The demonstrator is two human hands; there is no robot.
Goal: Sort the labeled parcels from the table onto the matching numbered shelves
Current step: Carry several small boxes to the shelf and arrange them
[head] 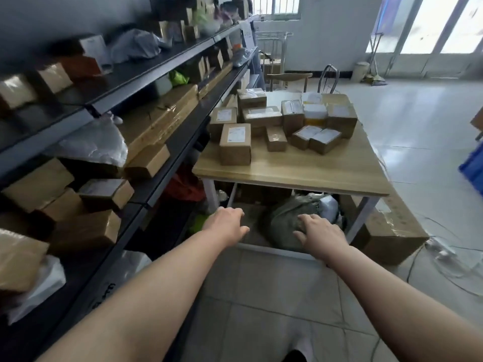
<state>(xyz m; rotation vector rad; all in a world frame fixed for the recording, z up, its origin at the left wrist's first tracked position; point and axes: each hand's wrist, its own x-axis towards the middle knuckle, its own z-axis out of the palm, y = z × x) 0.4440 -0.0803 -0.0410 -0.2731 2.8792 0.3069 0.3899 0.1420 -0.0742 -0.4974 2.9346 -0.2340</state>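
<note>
Bare floor lies between me and the table's [300, 173] near edge, my left hand [227, 226] and right hand [322, 235] empty with loose fingers, the parcels [282, 124] stacked farther off, shelves [146, 92] on the left.

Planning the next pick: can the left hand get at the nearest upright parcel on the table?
Probably yes. The left hand is open and empty, the parcel stands alone nearest the table front edge, and nothing lies between them.
</note>
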